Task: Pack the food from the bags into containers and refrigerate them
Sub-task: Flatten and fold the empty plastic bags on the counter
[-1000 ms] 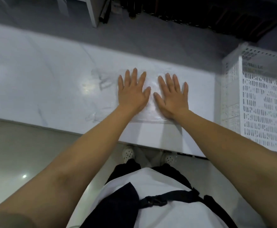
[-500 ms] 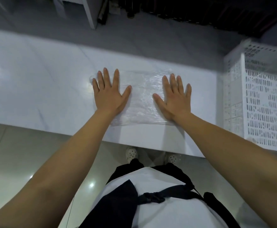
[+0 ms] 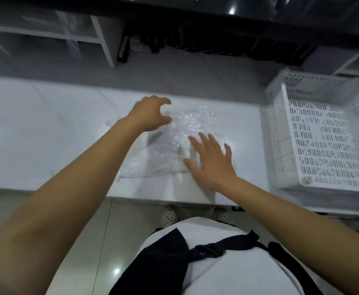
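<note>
A clear, crinkled plastic bag lies flat on the white counter in front of me. My right hand rests flat, fingers spread, on the bag's near right part. My left hand hovers at the bag's far left corner with the fingers curled apart and nothing in them. No food or container shows in this view.
A white perforated plastic crate stands on the counter at the right, close to the bag. Behind the counter are a white shelf frame and a dark row of bottles. The counter's near edge runs just above my feet.
My left hand has lifted off the bag's left side and moved to its far left corner, fingers now curled. The right hand stays pressed on the bag. The view has tilted up.
</note>
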`<control>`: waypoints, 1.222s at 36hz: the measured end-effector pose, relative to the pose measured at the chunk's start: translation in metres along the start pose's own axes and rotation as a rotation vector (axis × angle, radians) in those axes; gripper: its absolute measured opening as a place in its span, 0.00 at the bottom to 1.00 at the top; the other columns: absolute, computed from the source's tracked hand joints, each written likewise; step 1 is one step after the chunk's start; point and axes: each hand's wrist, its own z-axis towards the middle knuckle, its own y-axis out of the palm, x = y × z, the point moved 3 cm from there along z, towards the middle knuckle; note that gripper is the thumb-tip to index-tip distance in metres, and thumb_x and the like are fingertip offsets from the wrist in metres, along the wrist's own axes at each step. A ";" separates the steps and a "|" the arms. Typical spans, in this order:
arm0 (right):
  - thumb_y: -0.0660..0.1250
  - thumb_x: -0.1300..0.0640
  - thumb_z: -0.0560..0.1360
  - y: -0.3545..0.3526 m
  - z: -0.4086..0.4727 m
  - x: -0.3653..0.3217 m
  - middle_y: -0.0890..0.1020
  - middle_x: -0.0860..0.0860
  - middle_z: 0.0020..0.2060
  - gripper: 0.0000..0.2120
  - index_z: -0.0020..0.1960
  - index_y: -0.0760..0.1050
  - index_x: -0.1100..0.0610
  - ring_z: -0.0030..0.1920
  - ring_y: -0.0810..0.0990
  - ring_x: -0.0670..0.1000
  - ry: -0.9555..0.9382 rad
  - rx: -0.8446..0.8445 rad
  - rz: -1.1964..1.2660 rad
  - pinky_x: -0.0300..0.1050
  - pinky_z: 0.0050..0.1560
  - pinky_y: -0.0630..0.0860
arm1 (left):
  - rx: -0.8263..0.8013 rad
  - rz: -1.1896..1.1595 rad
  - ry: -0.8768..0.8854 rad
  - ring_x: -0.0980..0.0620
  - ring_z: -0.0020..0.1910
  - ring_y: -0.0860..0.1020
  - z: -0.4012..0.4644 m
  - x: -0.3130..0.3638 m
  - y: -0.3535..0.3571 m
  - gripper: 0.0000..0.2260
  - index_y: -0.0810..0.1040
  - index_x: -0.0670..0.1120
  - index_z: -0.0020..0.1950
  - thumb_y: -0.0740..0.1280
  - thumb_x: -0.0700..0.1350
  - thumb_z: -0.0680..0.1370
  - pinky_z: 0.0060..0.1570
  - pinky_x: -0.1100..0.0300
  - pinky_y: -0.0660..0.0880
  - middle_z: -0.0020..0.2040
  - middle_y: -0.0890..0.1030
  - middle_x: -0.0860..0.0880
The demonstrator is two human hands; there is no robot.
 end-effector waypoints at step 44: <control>0.66 0.53 0.77 -0.083 -0.067 -0.024 0.79 0.53 0.65 0.17 0.63 0.80 0.58 0.69 0.73 0.54 -0.174 0.418 0.288 0.53 0.71 0.66 | 0.111 0.141 0.261 0.43 0.61 0.73 -0.116 0.037 0.108 0.22 0.73 0.51 0.73 0.68 0.47 0.79 0.58 0.52 0.69 0.63 0.76 0.46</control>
